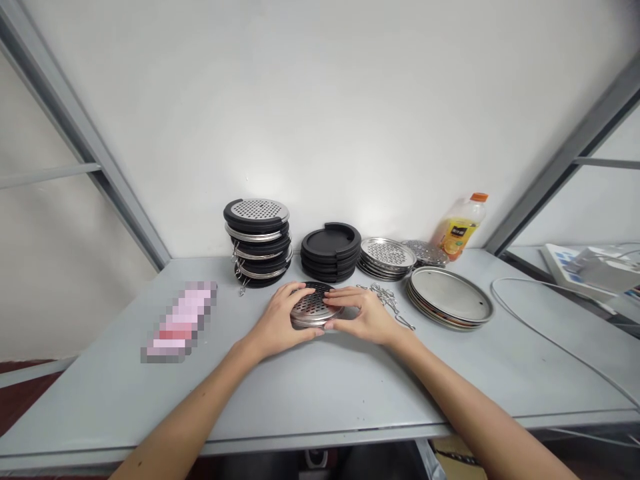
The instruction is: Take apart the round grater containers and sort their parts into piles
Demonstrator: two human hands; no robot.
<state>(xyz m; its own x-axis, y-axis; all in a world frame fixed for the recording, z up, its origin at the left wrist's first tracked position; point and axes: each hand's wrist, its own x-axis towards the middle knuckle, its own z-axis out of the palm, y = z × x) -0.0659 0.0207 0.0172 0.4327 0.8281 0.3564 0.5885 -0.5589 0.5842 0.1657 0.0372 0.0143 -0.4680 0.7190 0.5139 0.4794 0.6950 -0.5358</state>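
Note:
Near the middle of the grey table (300, 393), a round perforated metal disc assembly (314, 308) lies between my hands, with metal rims showing below its top. My left hand (283, 319) grips its left side, fingertips on top and thumb at the front edge. My right hand (364, 316) holds the right side the same way, its thumb close to the left thumb. Behind are a stack of black rings (331, 252) and a taller stack of assembled discs (257, 243) with hanging clips. Metal clips (384, 295) lie right of my right hand.
Perforated metal discs (388, 257) and solid round plates (450, 297) are stacked to the right. An orange-capped bottle (459, 228) stands against the wall. A pixelated pink object (181, 320) lies at left, and a white cable (540, 331) curves across the right side.

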